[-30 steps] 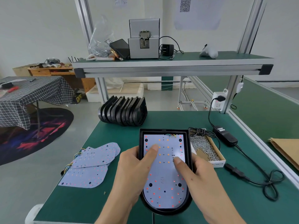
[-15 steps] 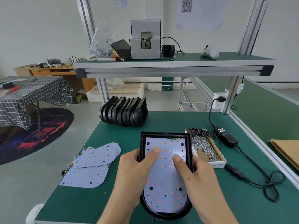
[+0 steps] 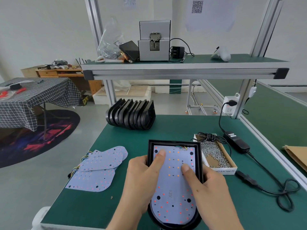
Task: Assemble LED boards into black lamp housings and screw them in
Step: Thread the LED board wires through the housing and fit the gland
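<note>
Thumbs apart on seated LED board (image 3: 173, 183)

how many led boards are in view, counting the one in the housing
3 at least: one LED board inside the black housing, two loose boards overlapping at left, upper and lower; more may hide beneath.

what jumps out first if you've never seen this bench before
Front and centre, both hands, left hand and right hand, press thumbs on a pale LED board seated in a black lamp housing. Loose LED boards lie to its left, a box of screws to its right, and a row of empty housings stands behind.
</note>
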Tool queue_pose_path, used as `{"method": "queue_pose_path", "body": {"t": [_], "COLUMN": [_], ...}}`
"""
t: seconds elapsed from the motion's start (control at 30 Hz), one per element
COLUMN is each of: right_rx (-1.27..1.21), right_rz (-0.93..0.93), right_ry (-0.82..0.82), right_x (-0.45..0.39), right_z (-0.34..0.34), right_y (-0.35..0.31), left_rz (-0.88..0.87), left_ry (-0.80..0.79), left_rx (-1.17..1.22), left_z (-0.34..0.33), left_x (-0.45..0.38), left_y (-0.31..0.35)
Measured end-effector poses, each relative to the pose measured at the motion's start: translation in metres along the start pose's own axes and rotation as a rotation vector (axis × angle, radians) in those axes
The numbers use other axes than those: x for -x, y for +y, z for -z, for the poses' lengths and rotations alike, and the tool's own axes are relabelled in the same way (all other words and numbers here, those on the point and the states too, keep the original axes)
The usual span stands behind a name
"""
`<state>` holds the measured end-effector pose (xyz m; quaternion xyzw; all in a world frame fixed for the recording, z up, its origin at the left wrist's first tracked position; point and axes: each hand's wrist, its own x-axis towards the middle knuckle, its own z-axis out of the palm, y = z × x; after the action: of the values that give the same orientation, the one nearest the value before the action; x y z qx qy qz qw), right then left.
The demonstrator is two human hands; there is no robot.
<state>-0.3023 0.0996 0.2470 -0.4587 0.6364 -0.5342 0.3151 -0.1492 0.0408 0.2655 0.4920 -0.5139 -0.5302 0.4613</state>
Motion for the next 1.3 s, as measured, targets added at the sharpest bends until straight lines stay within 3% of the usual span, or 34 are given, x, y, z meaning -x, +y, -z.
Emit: {"method": "queue_pose_path", "body": {"t": [0.27, 0.47, 0.73, 1.0, 1.3], "right_rx": [0.031, -0.179, -0.135, -0.194, -0.140], "right_rz": [0.021, -0.049, -0.020, -0.106, -0.179], "right_ry": [0.046, 0.165, -0.122, -0.112, -0.124], "right_x": [-0.002, -0.029, -0.041, -0.037, -0.029], "right_z": [-0.001, 0.005, 0.005, 0.003, 0.001], "right_y": [0.009, 0.014, 0.025, 0.046, 0.065], "left_rz": [-0.067, -0.046, -0.106, -0.053, 0.092], "left_ry": [0.020, -0.221, -0.109, -0.098, -0.276], "left_rx": [-0.087, -0.191, -0.181, -0.158, -0.034], "left_z": [-0.001, 0.003, -0.003, -0.008, -0.004], "left_x": [-0.003, -0.004, -0.011, -0.013, -0.021], "left_y": [-0.003, -0.020, -0.028, -0.049, -0.085]}}
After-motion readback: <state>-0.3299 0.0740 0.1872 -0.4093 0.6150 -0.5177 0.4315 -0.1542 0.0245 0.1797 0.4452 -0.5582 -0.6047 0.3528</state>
